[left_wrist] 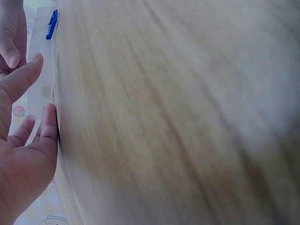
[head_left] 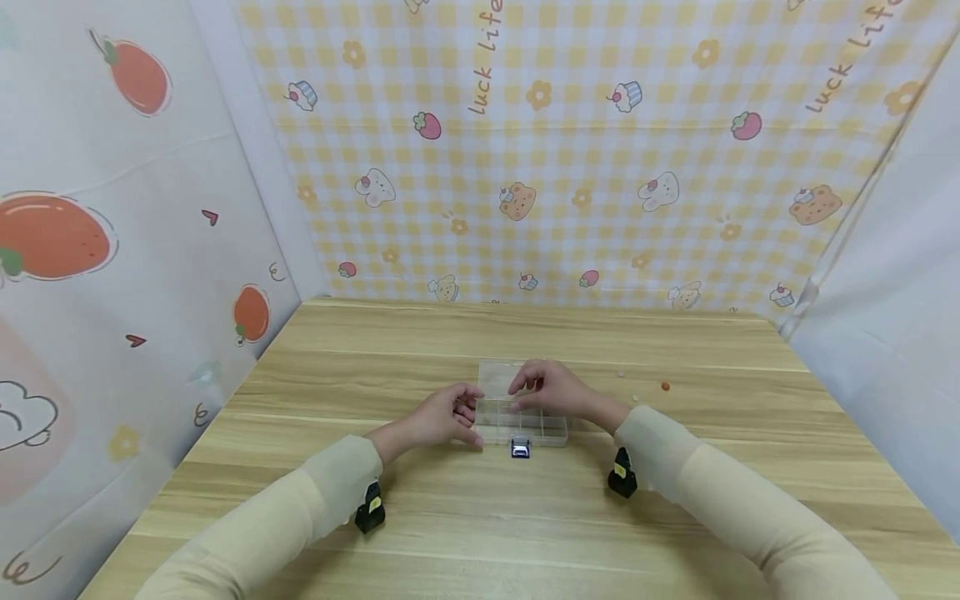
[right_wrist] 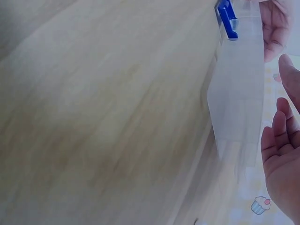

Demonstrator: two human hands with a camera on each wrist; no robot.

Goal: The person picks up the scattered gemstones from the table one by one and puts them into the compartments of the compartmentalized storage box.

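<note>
A clear plastic compartment box [head_left: 555, 432] stands on the table with its see-through lid [head_left: 495, 379] raised at the back. Its blue latch [head_left: 521, 447] hangs at the front; in the right wrist view the latch [right_wrist: 228, 19] shows on the box's front wall [right_wrist: 236, 89]. My left hand [head_left: 442, 417] holds the box's left end, thumb at the front corner and fingers towards the back. Over the compartments hovers my right hand [head_left: 555, 389], fingers loosely bent and thumb apart. I see nothing between them. The right wrist view shows those fingers [right_wrist: 280, 131] above the box.
Right of the box, an orange-red bead [head_left: 665, 386] and two tiny pale pieces, one farther back [head_left: 620, 374] and one nearer [head_left: 635, 398], lie on the wooden table [head_left: 480, 525]. A patterned cloth [head_left: 562, 167] hangs behind the table.
</note>
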